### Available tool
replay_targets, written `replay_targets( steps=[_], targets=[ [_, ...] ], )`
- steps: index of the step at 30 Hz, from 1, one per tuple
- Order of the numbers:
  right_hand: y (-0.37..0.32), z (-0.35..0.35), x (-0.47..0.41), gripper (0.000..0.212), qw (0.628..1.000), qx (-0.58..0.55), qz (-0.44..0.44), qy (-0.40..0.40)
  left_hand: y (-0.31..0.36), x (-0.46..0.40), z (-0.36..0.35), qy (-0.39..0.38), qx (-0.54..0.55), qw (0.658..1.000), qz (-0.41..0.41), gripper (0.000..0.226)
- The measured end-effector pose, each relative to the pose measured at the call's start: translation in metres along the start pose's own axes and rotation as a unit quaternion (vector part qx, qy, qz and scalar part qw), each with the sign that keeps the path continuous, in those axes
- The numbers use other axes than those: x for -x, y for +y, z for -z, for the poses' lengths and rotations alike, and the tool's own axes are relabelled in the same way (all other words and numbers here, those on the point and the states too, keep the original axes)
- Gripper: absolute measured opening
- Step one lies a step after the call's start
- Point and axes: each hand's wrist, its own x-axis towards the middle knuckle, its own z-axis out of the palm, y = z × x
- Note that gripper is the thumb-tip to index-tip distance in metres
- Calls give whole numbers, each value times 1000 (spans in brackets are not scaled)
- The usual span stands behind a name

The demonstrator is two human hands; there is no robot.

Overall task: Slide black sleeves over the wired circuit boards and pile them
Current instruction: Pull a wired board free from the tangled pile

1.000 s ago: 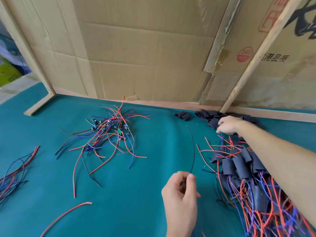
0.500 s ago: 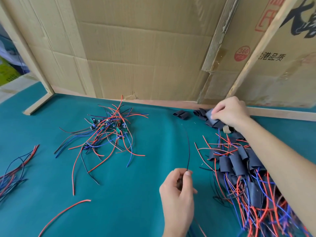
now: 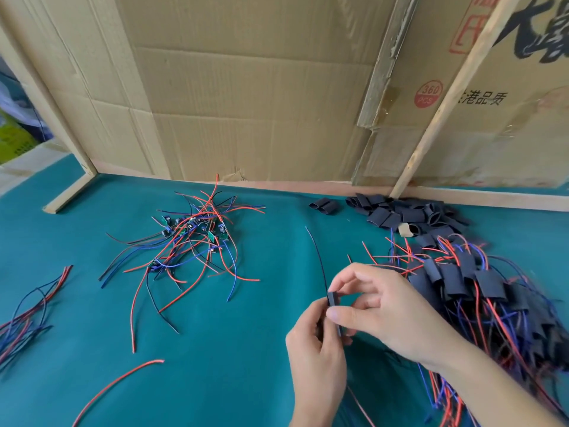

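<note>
Head view puts our left hand (image 3: 317, 349) nearest, low at centre, its fingers curled round the wired board, which is mostly hidden in the grasp; a thin black wire (image 3: 317, 257) rises from it toward the back. Just above, our right hand (image 3: 391, 312) reaches in from the right, thumb and forefinger pinching a flattened black sleeve (image 3: 334, 306) edge-on, right against the left fingertips.

To do this step well, we judge that we should squeeze the sleeve's edges so its mouth opens, feed the wire ends through first, then draw the sleeve down until the board is covered, keeping the left grip steady so the wires do not kink.

Right of our hands lies the finished pile (image 3: 480, 291) of sleeved boards, where this one should go. Farther left, the unsleeved boards (image 3: 191, 235) lie tangled on the teal cloth (image 3: 215, 349); the loose sleeves (image 3: 400, 214) sit against the cardboard wall (image 3: 246, 87).
</note>
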Motion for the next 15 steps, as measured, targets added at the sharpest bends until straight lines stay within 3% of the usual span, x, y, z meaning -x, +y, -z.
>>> replay_targets(
  steps=[5,11,15],
  targets=[
    [2,4,2,29,998,32,33,49,1,1,-2,-2,-21,1000,-19,27],
    [-29,37,-36,23,961,-114,104,228,-5,-1,-4,12,-13,1000,-5,37],
    [-48,28,-69,21,949,-112,116,271,-5,-1,-4,15,-7,1000,3,39]
  ],
)
